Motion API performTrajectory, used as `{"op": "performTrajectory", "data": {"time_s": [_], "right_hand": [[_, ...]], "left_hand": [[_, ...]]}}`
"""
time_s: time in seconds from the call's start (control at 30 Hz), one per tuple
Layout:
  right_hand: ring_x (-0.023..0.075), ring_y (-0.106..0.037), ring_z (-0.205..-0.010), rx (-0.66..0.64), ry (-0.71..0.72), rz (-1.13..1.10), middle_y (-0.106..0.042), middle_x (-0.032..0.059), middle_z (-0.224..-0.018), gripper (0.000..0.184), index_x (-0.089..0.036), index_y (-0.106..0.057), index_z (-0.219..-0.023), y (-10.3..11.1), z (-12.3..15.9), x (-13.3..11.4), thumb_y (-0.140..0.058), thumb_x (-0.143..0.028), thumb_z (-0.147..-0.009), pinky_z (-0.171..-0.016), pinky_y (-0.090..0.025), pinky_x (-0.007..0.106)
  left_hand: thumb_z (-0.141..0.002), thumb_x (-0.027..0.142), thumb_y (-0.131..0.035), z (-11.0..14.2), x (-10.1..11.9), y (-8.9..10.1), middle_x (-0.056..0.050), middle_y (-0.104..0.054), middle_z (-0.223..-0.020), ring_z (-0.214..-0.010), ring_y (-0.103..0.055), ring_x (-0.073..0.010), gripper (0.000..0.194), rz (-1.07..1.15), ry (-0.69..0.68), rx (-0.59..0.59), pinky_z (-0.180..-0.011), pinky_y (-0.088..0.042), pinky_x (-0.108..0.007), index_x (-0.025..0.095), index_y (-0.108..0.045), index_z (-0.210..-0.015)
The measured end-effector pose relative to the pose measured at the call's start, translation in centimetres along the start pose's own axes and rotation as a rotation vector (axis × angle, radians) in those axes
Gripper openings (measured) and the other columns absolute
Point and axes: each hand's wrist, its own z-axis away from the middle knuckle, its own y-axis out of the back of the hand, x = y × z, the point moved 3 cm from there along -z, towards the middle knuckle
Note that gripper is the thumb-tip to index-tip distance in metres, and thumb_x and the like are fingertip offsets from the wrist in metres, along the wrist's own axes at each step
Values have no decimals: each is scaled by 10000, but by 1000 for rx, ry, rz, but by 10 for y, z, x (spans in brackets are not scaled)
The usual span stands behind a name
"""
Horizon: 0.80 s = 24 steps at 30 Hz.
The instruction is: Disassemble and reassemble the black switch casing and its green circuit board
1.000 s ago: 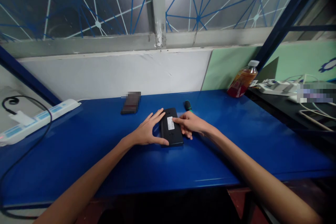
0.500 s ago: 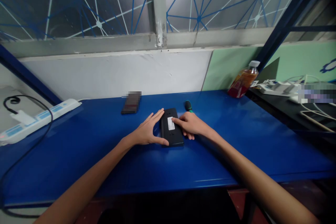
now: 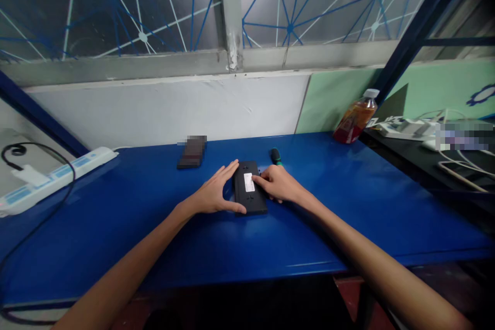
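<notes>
A flat black box with a white label and cross-shaped slots on its upper face lies on the blue table. My left hand spans its left side, fingertips at the far corner and thumb against the near corner. From the right, my right hand reaches in with one digit on the label's right edge. Its other fingers are curled close beside the box, and whether they hold anything is hidden. Just beyond that hand is a black-and-green handle, its near end covered by the hand.
A dark, partly blurred slab lies at the back left of the table. Further left sits a white power strip with a black cable. A drink bottle stands at the back right, near a black surface holding white cables.
The view has shifted slightly. My right hand's curled fingers have drawn in a little, and its extended digit stays on the label. My left hand keeps its place on the box.
</notes>
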Motion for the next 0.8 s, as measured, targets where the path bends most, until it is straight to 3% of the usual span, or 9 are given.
{"op": "performTrajectory", "data": {"time_s": [0.23, 0.43, 0.5, 0.57, 0.67, 0.73, 0.8], "right_hand": [[101, -491, -281, -55, 12, -66, -598, 23, -458, 461, -176, -487, -559, -1, -1, 4, -420, -447, -926, -341, -373, 205], [84, -490, -302, -152, 108, -120, -634, 29, -505, 507, -168, -517, -571, -3, 1, -3, -401, -503, -933, -408, -404, 215], [92, -504, -340, -58, 149, -74, -650, 30, -543, 482, -168, -553, -616, 6, 0, -6, -404, -499, -932, -430, -394, 223], [120, -552, -443, 176, 165, 78, -649, 41, -564, 448, -171, -584, -628, 24, -2, -5, -433, -474, -922, -495, -395, 237], [206, -633, -671, 536, -24, 340, -680, 77, -684, 352, -184, -647, -741, 51, -3, 12, -493, -466, -885, -593, -400, 276], [259, -648, -769, 616, -196, 433, -692, 105, -755, 369, -185, -662, -914, 60, -5, 28, -521, -521, -855, -614, -405, 298], [302, -650, -842, 574, -282, 483, -700, 148, -869, 501, -165, -632, -1058, 60, -9, 42, -550, -593, -811, -629, -419, 319]], "left_hand": [[-613, 679, -722, 0, 5, 4, -91, -76, -1595, -1444, -160, -343, 1222, 41, -20, 10, -1163, -234, -477, 230, -56, -1534], [-648, 613, -738, 5, 7, 24, -74, -154, -1584, -1416, -258, -343, 1150, 53, -33, -53, -1101, -354, -473, 286, -75, -1529], [-737, 583, -678, 5, 6, 31, -65, -195, -1577, -1419, -264, -317, 986, 34, -45, 15, -1116, -333, -465, 292, -154, -1520], [-831, 557, -582, 4, 8, 33, -72, -282, -1551, -1408, -298, -296, 767, 3, -13, 171, -1122, -320, -466, 274, -294, -1484], [-851, 589, -530, 1, 19, 24, -105, -442, -1458, -1331, -422, -308, 620, -89, 78, 392, -1081, -365, -491, 221, -513, -1350], [-792, 659, -560, -1, 31, 12, -123, -472, -1428, -1291, -455, -342, 675, -188, 105, 422, -1037, -391, -534, 215, -565, -1300], [-717, 724, -589, -1, 43, 2, -156, -497, -1400, -1288, -442, -375, 758, -271, 102, 417, -1022, -381, -570, 188, -606, -1253]]}}
